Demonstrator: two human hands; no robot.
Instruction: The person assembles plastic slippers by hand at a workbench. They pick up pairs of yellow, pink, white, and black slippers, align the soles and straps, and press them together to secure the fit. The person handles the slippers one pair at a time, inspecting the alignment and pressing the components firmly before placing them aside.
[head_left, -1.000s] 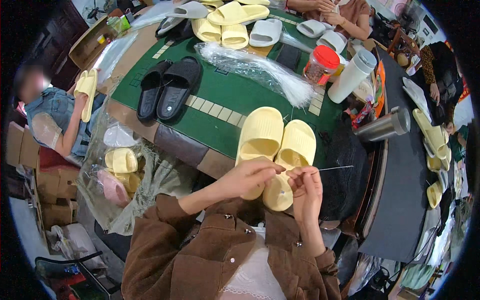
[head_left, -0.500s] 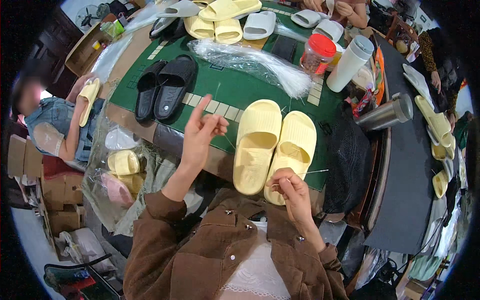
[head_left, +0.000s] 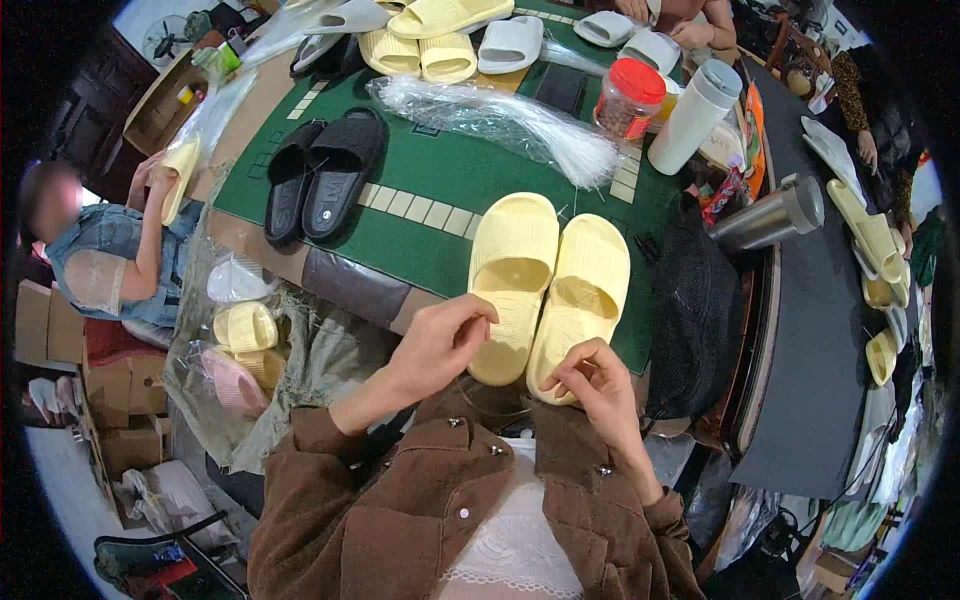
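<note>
A pair of pale yellow slides lies side by side before me, the left slide (head_left: pixel 510 230) touching the right slide (head_left: pixel 596 255). A thin clear strand sticks up between their straps. Over the heel edge of the left one, my left hand (head_left: pixel 440 345) is closed in a pinch. My right hand (head_left: pixel 597 388), also pinched, is at the heel of the other. Whatever fine thing either hand holds is too small to make out. Beyond lies a clear bag of thin white plastic ties (head_left: pixel 500 125). Black slides (head_left: pixel 343 175) stand to the left.
More yellow and grey slides (head_left: pixel 450 58) lie at the far edge of the green mat (head_left: pixel 420 265). A red-lidded jar (head_left: pixel 630 100), a white bottle (head_left: pixel 697 118) and a steel tumbler (head_left: pixel 770 215) stand right. A person (head_left: pixel 130 250) at left holds a yellow slide.
My left hand has come down and nearer from its raised, finger-out pose into a pinch by the left slide. The thin needle-like piece seen at my right hand no longer shows.
</note>
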